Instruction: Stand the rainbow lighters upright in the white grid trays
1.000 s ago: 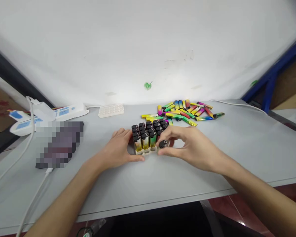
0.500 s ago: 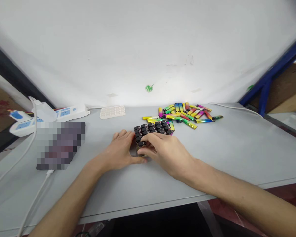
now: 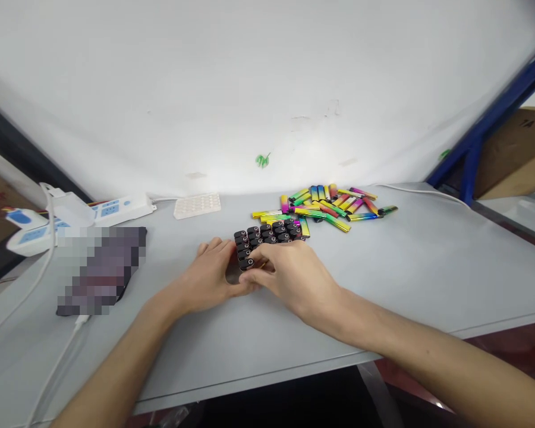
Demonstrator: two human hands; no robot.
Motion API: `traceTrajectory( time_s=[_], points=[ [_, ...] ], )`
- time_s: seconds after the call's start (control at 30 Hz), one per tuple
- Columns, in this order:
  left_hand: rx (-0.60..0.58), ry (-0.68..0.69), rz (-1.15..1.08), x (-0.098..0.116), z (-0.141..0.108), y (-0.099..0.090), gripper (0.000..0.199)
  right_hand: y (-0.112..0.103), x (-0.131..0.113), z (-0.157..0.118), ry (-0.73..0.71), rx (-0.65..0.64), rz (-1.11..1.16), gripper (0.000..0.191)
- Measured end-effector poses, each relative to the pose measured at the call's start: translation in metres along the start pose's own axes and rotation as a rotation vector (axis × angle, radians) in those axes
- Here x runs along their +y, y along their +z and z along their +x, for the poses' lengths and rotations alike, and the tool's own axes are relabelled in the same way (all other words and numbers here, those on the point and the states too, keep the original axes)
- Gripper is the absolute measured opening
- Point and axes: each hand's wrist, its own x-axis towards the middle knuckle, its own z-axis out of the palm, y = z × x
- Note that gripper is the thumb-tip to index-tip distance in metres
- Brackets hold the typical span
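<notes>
Black-topped lighter-like pieces (image 3: pixel 267 233) stand upright in a tight block of rows on the grey table. My left hand (image 3: pixel 211 270) rests at the block's left side, thumb and fingers spread around its near left corner. With thumb and index finger pinched, my right hand (image 3: pixel 289 273) holds a black-topped piece (image 3: pixel 246 263) at that corner. The palm and fingers hide the block's near right part. Behind it lies a loose pile of shiny multicoloured pieces (image 3: pixel 334 209).
A white tray with round hollows (image 3: pixel 198 205) lies near the wall. Power strips (image 3: pixel 120 208) with white cables stand at the left, beyond a pixelated dark device (image 3: pixel 109 264) with a cable plugged in. A blue metal frame (image 3: pixel 472 163) rises at the right.
The view has shifted slightly, moving the scene a little left. The piece at my right fingertips now sits lined up with the block's left column. Both hands keep nearly the same pose.
</notes>
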Motion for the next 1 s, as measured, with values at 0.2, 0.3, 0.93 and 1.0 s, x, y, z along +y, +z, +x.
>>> traceTrajectory(
  time_s=[0.2,0.3,0.93,1.0],
  points=[
    [-0.012,0.004,0.013,0.002,0.0,-0.002,0.036,-0.002,-0.002,0.003,0.074,-0.061,-0.034,0.023],
    [-0.011,0.005,0.01,0.004,0.001,-0.003,0.039,0.002,0.0,0.003,0.045,-0.062,-0.067,0.023],
    [-0.011,-0.024,0.009,-0.001,0.001,-0.001,0.057,-0.07,0.174,-0.014,0.348,0.135,-0.463,0.031],
    [-0.011,-0.03,0.004,-0.002,0.001,-0.001,0.057,-0.067,0.177,-0.017,0.377,0.133,-0.434,0.03]
  ],
)
